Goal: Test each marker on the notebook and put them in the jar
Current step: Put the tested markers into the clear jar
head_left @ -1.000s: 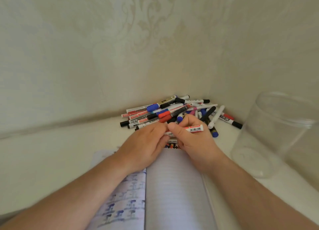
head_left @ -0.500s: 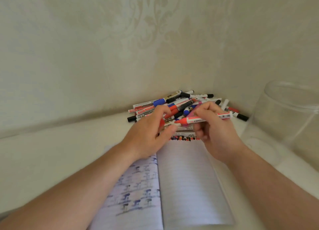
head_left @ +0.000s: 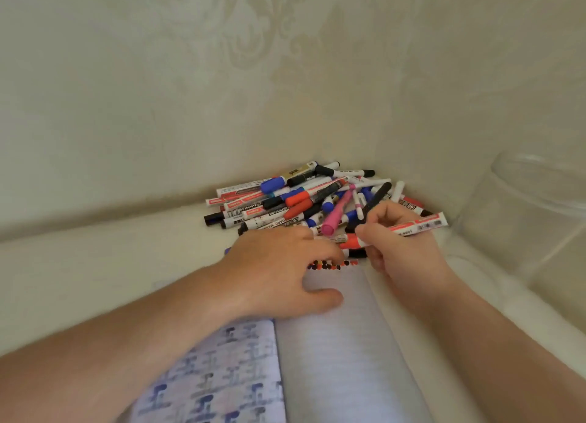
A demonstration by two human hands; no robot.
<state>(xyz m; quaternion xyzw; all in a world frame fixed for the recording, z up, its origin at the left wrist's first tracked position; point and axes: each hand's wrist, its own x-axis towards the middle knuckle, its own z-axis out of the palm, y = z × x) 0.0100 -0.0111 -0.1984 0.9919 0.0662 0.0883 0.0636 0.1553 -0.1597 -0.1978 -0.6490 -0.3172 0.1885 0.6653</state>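
Two bare hands work over the open lined notebook [head_left: 342, 353] on a cream surface. The left hand [head_left: 279, 276] lies flat and spread on the page, gripping nothing. The right hand [head_left: 399, 248] pinches a white marker with red tip [head_left: 412, 227], its long axis running left-right, tip pointing left, just above the far page edge. Beyond, a heap of mixed markers [head_left: 301, 200] fills the wallpapered corner. At the right stands a clear jar [head_left: 532, 219], apparently empty.
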